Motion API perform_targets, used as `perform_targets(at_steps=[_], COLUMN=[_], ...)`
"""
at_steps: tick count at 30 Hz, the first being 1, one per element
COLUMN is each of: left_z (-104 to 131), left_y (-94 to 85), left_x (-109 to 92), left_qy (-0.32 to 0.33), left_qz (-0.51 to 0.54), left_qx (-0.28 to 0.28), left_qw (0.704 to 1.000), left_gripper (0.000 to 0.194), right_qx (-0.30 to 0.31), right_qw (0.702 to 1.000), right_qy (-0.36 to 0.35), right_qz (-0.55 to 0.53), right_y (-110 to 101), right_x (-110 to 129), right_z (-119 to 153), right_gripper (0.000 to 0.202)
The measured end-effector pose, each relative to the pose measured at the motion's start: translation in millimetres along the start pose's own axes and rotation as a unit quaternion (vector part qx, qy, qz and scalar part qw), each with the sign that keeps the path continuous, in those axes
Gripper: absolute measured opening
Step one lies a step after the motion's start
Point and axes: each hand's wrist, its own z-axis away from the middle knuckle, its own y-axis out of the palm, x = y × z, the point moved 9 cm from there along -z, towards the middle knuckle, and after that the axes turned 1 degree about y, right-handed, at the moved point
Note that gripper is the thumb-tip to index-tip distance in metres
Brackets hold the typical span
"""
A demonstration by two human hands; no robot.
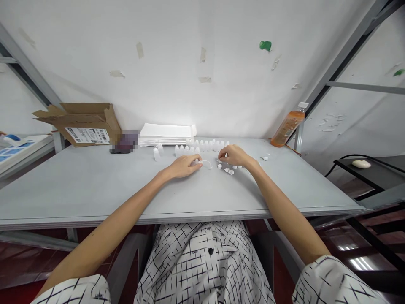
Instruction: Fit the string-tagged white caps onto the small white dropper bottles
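Observation:
My left hand (pixel 186 166) is closed on a small white plastic piece whose thin curved strip (pixel 207 163) sticks out to the right. My right hand (pixel 232 155) has its fingers pinched together low over several small white caps (pixel 231 172); whether it holds one is too small to tell. Behind both hands, several translucent white cups (pixel 207 145) stand in rows. Two more such cups (pixel 156 153) stand to the left of my left hand.
A stack of white sheets or trays (pixel 167 135) lies by the wall. An open cardboard box (pixel 85 126) and a dark blurred object (pixel 126 143) are at the back left. An orange drink bottle (pixel 287 128) stands at the back right of the grey table (pixel 196 200).

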Motion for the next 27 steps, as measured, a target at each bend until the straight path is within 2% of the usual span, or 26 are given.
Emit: perform_targets(at_steps=[10,16,22,27], left_z=[2.3,1.1,0.0,-1.3], left_y=[-1.0,-1.1,-1.3,-1.3], left_x=[-4.3,-3.3,-0.9,4.0], left_qy=[-0.008,0.002,0.005,-0.001], left_qz=[-0.022,-0.018,0.004,0.025], left_qx=[0.015,0.013,0.011,-0.002], left_qw=[1.000,1.000,1.000,1.000], left_gripper=[0.039,0.038,0.037,0.038], right_qx=[0.012,-0.025,-0.100,-0.110], right_qw=[1.000,1.000,0.982,0.948], right_qy=[0.011,-0.001,-0.030,-0.066], right_qz=[0.025,0.001,-0.155,-0.292], right_y=[2.6,-4.8,-26.9,-29.9], right_x=[-0.6,1.0,11.9,28.7], right_z=[0.8,0.7,9.8,17.1], right_gripper=[0.020,0.021,0.016,0.019])
